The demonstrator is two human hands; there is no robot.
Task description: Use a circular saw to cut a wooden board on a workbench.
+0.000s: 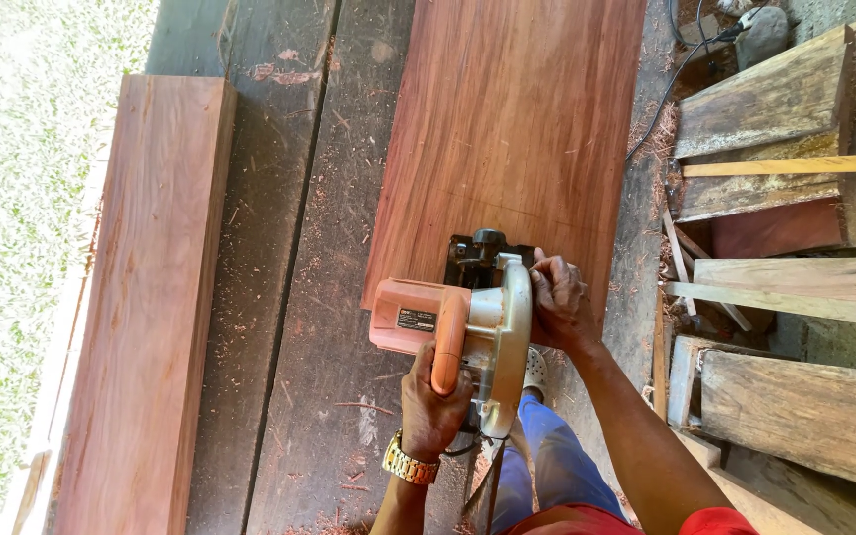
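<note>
Orange circular saw (453, 327) is set on the near end of a reddish board (507, 139), its handle wrapped tight by the fingers of the left hand (433, 401); the right hand (559, 302) is pressed, fingers curled, against the blade guard and board edge

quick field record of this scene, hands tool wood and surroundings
left hand: grips the orange handle of the circular saw, gold wristwatch on the wrist
right hand: rests on the reddish board beside the saw's guard
saw position: at the board's near end
surface: dark planks with sawdust
left side: second reddish board
right side: stacked weathered timber
</note>
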